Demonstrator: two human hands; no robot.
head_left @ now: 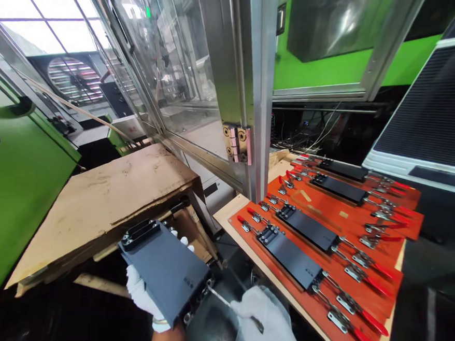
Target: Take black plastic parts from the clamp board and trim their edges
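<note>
Factory floor, green machinery [14, 218], toggle-clamp boards [327, 219]

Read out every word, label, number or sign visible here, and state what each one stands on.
No text can be quoted as it reads.
Small printed marks on the matte dark grey rectangular plate: too small to read.
Reddish marking on the white box beyond the glass panel: too blurred to read.
</note>
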